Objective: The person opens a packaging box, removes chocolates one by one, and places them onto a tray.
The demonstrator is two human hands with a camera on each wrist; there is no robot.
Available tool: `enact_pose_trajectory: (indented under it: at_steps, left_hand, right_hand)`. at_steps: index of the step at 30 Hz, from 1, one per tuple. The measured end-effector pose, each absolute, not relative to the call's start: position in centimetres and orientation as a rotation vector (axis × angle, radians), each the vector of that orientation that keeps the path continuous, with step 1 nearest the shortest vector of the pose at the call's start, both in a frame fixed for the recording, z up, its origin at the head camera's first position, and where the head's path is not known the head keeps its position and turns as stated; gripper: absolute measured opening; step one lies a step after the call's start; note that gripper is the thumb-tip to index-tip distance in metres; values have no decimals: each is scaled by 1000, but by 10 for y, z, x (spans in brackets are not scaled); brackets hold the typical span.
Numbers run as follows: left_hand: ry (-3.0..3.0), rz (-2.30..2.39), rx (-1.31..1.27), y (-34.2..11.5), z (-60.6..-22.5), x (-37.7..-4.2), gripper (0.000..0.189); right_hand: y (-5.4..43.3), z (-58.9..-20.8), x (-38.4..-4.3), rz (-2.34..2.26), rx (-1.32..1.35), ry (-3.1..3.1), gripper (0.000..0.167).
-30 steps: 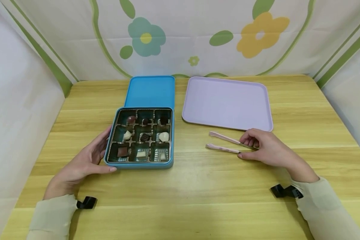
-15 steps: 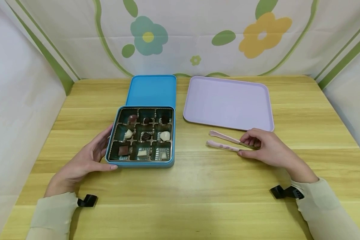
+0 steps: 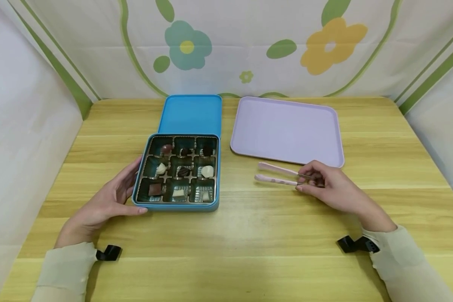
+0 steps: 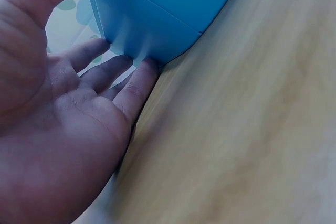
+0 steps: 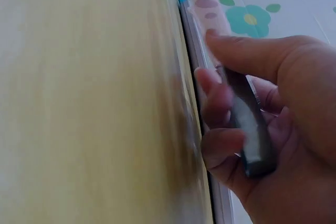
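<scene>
A blue tin chocolate box (image 3: 181, 207) lies at left centre in the head view, its dark divided insert holding several chocolates, among them a white one (image 3: 207, 171) and a brown square (image 3: 155, 189). My left hand (image 3: 107, 203) holds its near left corner, thumb along the front wall. In the left wrist view the fingertips (image 4: 148, 66) press against the box's side (image 4: 152, 24), low by the table. My right hand (image 3: 330, 184) grips tongs (image 3: 276, 181) with pink patterned tips and a metal bend; the two arms stand apart, pointing left.
Behind the box lies its blue lid (image 3: 190, 113). A lilac tray (image 3: 287, 130) sits at the back right, just beyond the tongs. A white flowered cloth (image 3: 234, 54) hangs along the table's back edge. Wood tabletop (image 3: 234, 251) extends in front.
My right hand has shifted slightly left with the tongs, which look raised a little off the table. The left hand stays at the box, and the tray keeps its place.
</scene>
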State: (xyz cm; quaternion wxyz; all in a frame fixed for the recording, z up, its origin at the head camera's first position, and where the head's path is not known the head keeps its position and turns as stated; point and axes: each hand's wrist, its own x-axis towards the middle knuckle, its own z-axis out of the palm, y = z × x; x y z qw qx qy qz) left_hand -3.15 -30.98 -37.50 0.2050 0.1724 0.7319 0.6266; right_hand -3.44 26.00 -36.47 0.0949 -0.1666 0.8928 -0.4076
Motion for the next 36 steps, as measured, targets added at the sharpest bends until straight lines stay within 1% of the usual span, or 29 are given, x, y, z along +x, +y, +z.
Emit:
enact_pose_trajectory:
  at_steps: [6, 10, 17, 22, 36]
  left_hand:
    - [2040, 1744, 484, -310, -376, -32, 123]
    - [2048, 1738, 477, -311, -375, -30, 122]
    - [2046, 1736, 459, -310, -375, -31, 122]
    - [2051, 1727, 441, -311, -374, -30, 122]
    - [2033, 1739, 453, -311, -375, -29, 121]
  right_hand:
    - [250, -354, -34, -1203, -525, 2748, 21]
    - [238, -345, -41, -1237, -580, 2828, 21]
    - [213, -331, -63, -1277, -903, 2983, 30]
    - [194, -323, -78, -1325, -1042, 2972, 28]
    - [146, -303, -108, -1248, -1065, 2897, 21]
